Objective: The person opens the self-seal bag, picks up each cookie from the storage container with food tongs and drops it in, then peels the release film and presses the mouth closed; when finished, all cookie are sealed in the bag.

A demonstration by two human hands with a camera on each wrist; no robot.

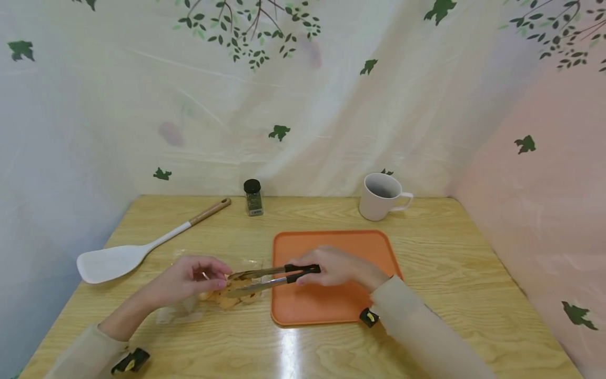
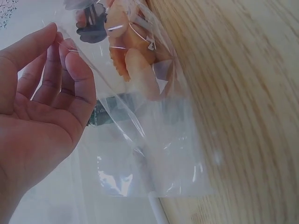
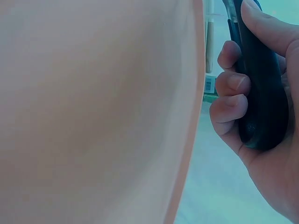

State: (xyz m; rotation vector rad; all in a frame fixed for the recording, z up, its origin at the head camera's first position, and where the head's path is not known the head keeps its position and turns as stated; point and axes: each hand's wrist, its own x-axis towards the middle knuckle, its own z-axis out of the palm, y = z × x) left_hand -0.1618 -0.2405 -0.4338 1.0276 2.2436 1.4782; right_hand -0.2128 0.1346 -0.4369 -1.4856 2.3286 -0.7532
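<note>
My left hand (image 1: 189, 279) pinches the edge of a clear plastic bag (image 2: 154, 172) between thumb and fingertips. Inside the bag are several tan and orange pieces (image 2: 140, 70); their exact kind cannot be made out. My right hand (image 1: 337, 267) grips the black handles of metal tongs (image 1: 267, 285), held over the orange tray (image 1: 326, 310). The tongs point left, their arms spread apart, with the ends among the pieces at the bag. A scalloped tong tip (image 2: 92, 25) shows in the left wrist view. Whether the tongs hold a piece is unclear.
A white spatula (image 1: 113, 262) with a wooden handle lies at the left. Behind the bag stands a small black-capped spice jar (image 1: 254, 202). A white mug (image 1: 376, 202) is at the back right. Patterned curtains (image 1: 307, 116) enclose the wooden table (image 1: 450, 273).
</note>
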